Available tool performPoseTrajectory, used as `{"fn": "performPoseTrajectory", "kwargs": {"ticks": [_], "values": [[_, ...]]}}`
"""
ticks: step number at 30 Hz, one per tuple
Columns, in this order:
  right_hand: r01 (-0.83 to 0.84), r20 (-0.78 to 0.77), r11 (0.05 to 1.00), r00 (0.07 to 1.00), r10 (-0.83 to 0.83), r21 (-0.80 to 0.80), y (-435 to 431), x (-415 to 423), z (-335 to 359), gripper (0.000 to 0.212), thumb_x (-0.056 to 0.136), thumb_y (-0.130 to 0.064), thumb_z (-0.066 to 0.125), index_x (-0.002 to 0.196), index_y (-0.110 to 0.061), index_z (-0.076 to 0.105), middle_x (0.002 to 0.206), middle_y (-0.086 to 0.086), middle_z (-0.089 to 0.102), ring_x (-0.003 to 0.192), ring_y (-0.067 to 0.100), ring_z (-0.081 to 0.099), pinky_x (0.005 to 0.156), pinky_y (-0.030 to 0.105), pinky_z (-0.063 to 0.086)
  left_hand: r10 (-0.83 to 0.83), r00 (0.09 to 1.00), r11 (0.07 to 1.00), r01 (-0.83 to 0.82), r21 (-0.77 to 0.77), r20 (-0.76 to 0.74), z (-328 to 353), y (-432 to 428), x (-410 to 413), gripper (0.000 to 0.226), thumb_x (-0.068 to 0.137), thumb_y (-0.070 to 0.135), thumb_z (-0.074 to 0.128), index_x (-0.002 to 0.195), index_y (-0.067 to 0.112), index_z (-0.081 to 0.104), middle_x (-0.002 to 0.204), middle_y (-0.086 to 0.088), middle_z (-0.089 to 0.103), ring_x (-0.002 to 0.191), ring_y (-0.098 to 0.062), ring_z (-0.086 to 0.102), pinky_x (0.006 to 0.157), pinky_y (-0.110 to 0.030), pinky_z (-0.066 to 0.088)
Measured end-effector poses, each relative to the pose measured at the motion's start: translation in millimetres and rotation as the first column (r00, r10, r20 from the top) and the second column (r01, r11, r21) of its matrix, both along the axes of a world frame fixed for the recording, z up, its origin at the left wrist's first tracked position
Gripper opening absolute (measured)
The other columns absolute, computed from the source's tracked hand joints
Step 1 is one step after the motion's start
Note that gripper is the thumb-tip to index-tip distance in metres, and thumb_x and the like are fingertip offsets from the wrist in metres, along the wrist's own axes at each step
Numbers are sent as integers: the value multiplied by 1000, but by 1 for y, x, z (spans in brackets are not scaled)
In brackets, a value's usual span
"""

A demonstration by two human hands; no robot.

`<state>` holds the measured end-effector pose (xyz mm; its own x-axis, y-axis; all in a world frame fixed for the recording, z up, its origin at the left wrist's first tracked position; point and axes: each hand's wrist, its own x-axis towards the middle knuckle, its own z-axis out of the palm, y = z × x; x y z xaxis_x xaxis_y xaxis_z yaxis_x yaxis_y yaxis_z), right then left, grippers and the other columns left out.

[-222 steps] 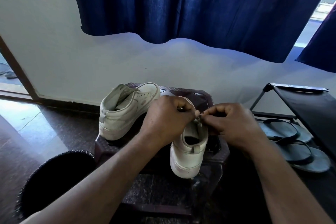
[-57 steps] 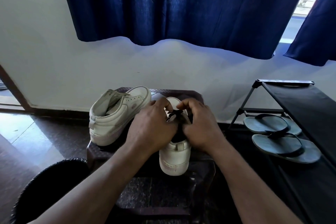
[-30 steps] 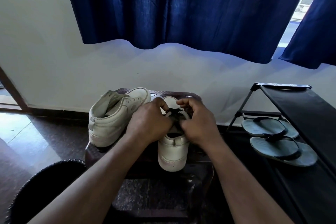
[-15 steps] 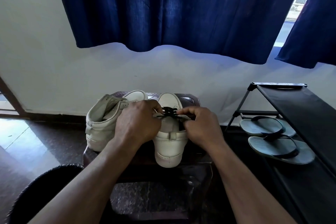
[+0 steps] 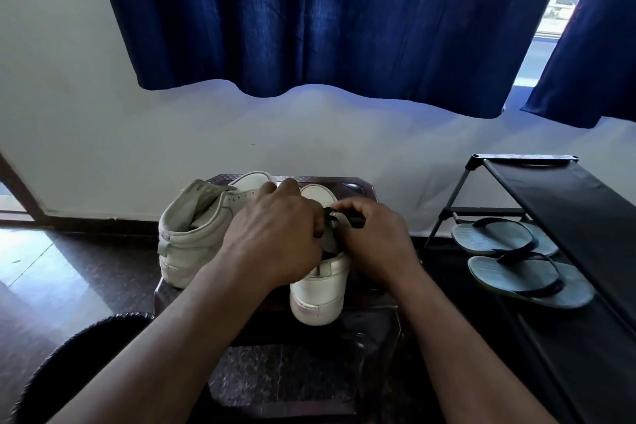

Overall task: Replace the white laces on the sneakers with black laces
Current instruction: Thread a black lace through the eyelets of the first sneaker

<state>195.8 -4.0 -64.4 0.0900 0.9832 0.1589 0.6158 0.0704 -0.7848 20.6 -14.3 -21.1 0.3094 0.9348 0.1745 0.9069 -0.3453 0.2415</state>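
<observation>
Two white sneakers stand on a dark stool (image 5: 358,188). The right sneaker (image 5: 318,293) points away from me, heel toward me, with a black lace (image 5: 332,215) threaded over its tongue. My left hand (image 5: 275,234) is curled over the shoe's left side and holds the lace there; its fingertips are hidden. My right hand (image 5: 373,237) pinches the black lace at the right side of the eyelets. The left sneaker (image 5: 194,232) lies angled to the left, with no lace visible in it and untouched by either hand.
A black shoe rack (image 5: 557,203) stands at the right with a pair of grey flip-flops (image 5: 516,258) on its lower shelf. A dark round bin (image 5: 75,358) sits at the lower left. Behind the stool is a white wall under blue curtains (image 5: 309,17).
Both hands have stayed on the right sneaker, working the black lace. My left hand has slid further over the shoe's top and now covers most of the lacing; the right hand has shifted slightly right.
</observation>
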Motion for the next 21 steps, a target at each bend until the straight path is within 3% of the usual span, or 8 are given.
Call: {"fn": "performPoseTrajectory", "kwargs": {"ticks": [4, 7, 10, 13, 17, 21], "values": [[-53, -41, 998, 998, 54, 41, -2, -3, 3, 36, 87, -14, 73, 120, -26, 74, 108, -18, 72, 96, -11, 64, 78, -2, 41, 34, 992, 999, -38, -28, -120, 6, 3, 7, 19, 87, 41, 67, 105, 38, 72, 104, 6, 44, 112, -23, 49, 78, -38, 52], [-88, -40, 994, 995, 91, 61, -3, -4, 4, 37, 87, -9, 71, 122, -24, 72, 106, -19, 70, 95, -18, 60, 78, -2, 40, 38, 987, 999, -39, -3, -154, 3, 5, 11, 20, 90, 33, 64, 108, 34, 72, 101, 4, 39, 113, -24, 51, 74, -39, 50], [-134, 0, 987, 991, 134, 95, -4, -3, 4, 40, 84, -6, 73, 121, -24, 72, 109, -17, 71, 97, -6, 65, 82, 2, 44, -4, 990, 996, 16, 83, -142, 0, 7, 8, 16, 89, 34, 63, 101, 30, 72, 104, 6, 39, 109, -22, 49, 66, -37, 44], [-171, 54, 975, 985, 165, 139, -5, -2, 7, 33, 80, -9, 77, 108, -26, 71, 105, -17, 71, 94, 1, 67, 79, 8, 47, -60, 998, 986, 62, 156, -15, -4, 7, 0, 15, 83, 42, 65, 90, 30, 70, 111, 13, 49, 103, -16, 53, 65, -34, 47], [-229, 97, 956, 972, 214, 183, -6, -1, 14, 30, 76, -21, 77, 105, -25, 68, 106, -14, 67, 99, 5, 65, 83, 24, 53, -106, 986, 963, 69, 260, 129, -14, 9, -11, 17, 81, 46, 63, 88, 35, 74, 109, 16, 55, 84, -11, 56, 59, -28, 31], [-215, 261, 962, 951, 167, 167, -4, -7, 10, 27, 75, -29, 81, 98, -27, 66, 100, -11, 65, 89, 9, 62, 75, 31, 51, -145, 934, 970, 69, 233, 326, -26, 14, -16, 15, 78, 43, 67, 86, 34, 77, 96, 15, 58, 71, -6, 53, 62, -28, 43]]}}
